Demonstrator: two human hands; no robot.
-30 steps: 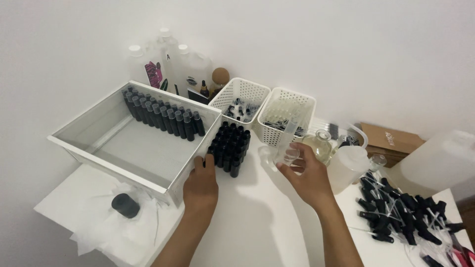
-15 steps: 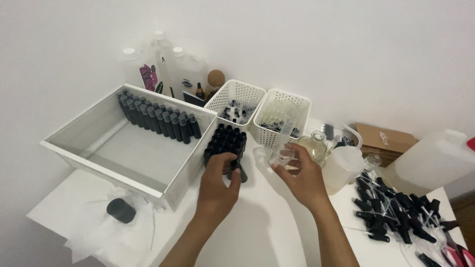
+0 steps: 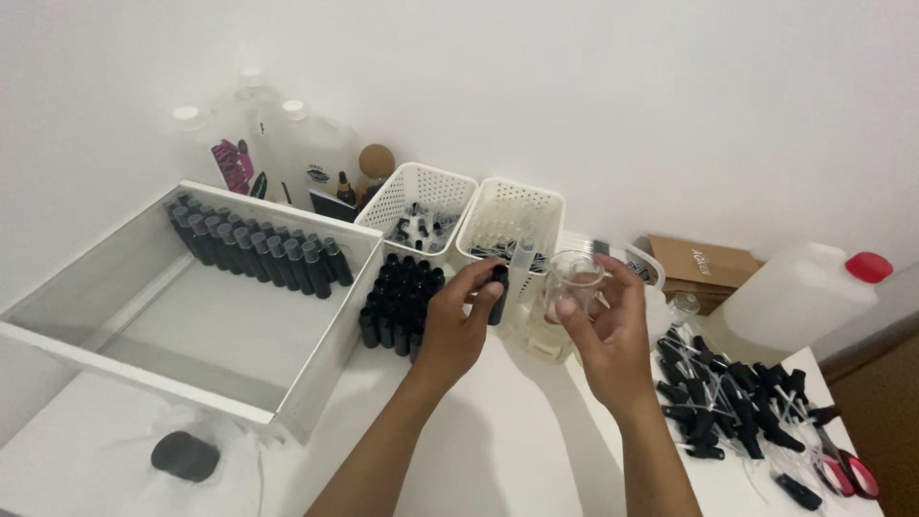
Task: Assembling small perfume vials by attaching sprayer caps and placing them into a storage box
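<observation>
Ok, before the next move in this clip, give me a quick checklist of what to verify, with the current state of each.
1. Left hand grips a small black bottle lifted off the table: ok.
2. Right hand holds the clear beaker upright: ok.
3. Bottle and beaker close but apart: ok.
4. Bottle mouth uncapped: cannot tell, the fingers cover it.
5. Liquid in the beaker: cannot tell, the glass looks nearly clear.
6. Group of black bottles on the table standing upright beside the white tray: ok.
</observation>
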